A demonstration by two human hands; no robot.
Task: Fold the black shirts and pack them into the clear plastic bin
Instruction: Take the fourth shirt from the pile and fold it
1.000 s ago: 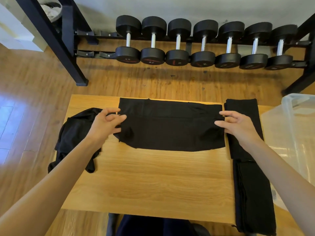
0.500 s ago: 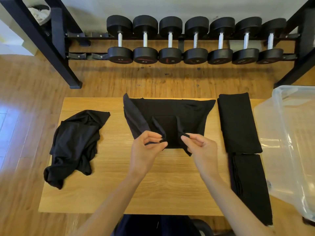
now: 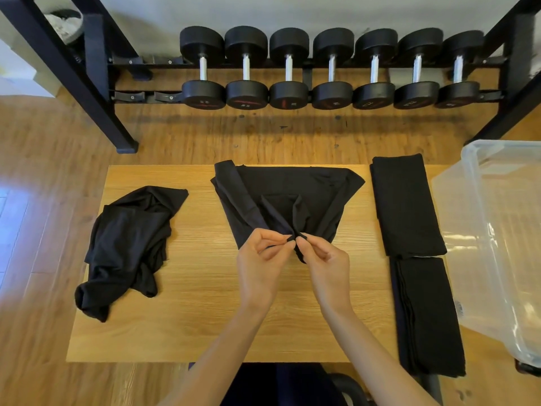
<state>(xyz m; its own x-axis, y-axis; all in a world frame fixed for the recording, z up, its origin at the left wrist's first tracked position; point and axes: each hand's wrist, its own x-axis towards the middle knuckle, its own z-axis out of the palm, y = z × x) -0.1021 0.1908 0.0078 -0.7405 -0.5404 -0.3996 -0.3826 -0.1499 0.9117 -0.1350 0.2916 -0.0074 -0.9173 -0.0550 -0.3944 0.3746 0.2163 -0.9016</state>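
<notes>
A partly folded black shirt (image 3: 295, 186) lies at the middle back of the wooden table (image 3: 205, 317). My left hand (image 3: 260, 268) and my right hand (image 3: 326, 265) meet above its near edge, each pinching one end of the cloth, fingertips almost touching. A crumpled black shirt (image 3: 128, 244) lies on the left of the table. Two folded black shirts lie on the right, one at the back (image 3: 405, 203) and one nearer me (image 3: 427, 315). The clear plastic bin (image 3: 494, 238) stands at the table's right side, nothing visible inside it.
A black rack (image 3: 96, 92) with a row of several dumbbells (image 3: 330, 68) stands on the wood floor behind the table. A dark seat edge (image 3: 281, 385) shows under the table's near edge.
My hands took the shirt's left and right ends and brought them together at the middle near edge, so the flat shirt is now drawn into a funnel shape.
</notes>
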